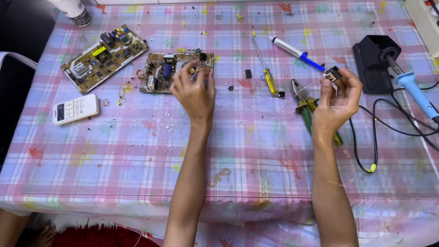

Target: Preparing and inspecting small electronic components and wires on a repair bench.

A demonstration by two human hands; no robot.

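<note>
My right hand (pixel 337 101) is raised over the table and pinches a small black electronic part (pixel 332 73) between its fingertips. My left hand (pixel 194 91) hovers over the near edge of a brown circuit board (pixel 161 70); its fingers are curled around something small with thin wires, hard to make out. A thin wire seems to run from the part toward the pliers (pixel 305 104) lying under my right hand.
A second circuit board (pixel 104 56) and a white remote control (pixel 75 109) lie at the left. A yellow screwdriver (pixel 266 68), a white-and-blue tool (pixel 297 53), a soldering iron (pixel 414 89) with its black stand (pixel 372 61) and a black cable (pixel 366 151) are on the right. Small parts litter the checked tablecloth.
</note>
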